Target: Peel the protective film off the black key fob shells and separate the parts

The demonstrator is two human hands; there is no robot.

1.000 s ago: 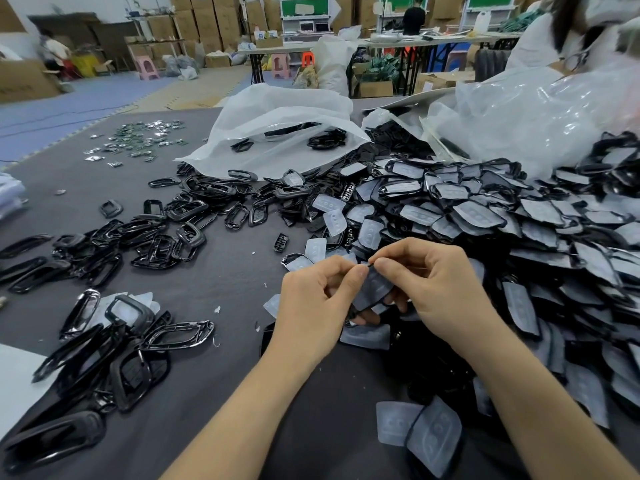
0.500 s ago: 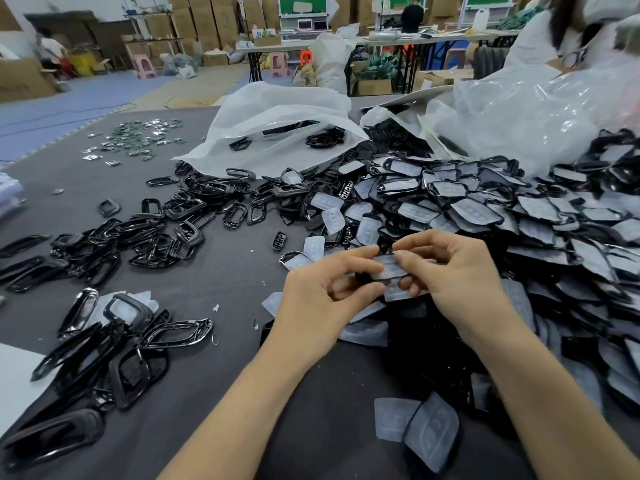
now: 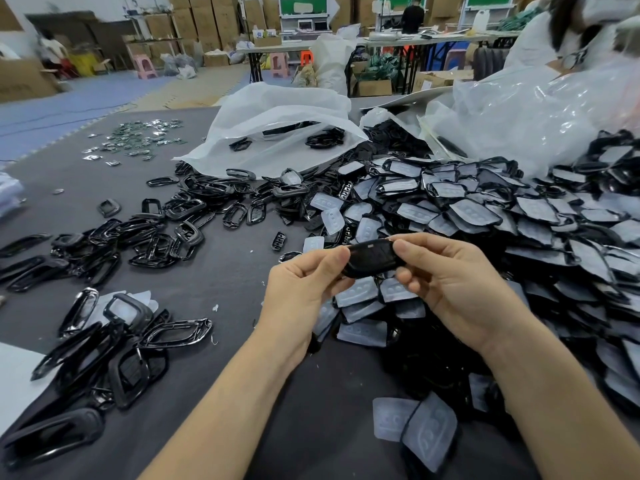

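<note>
Pinching one black key fob shell (image 3: 372, 258) by its two ends, your left hand (image 3: 301, 285) and right hand (image 3: 450, 289) hold it above the surface (image 3: 225, 278), fingers (image 3: 410, 244) curled narrow around it. Its top face looks glossy and bare, so I judge it peeled but not yet split. Right of and beyond your fingers a big heap of filmed shells (image 3: 536, 216) waits; left of them lie separated frames (image 3: 156, 237). The shell's underside and your lower fingers are hidden.

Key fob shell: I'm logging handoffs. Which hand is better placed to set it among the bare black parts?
Left, probably: the left hand pinches the shell, and the bare black parts lie on its side, away from the right hand.
</note>
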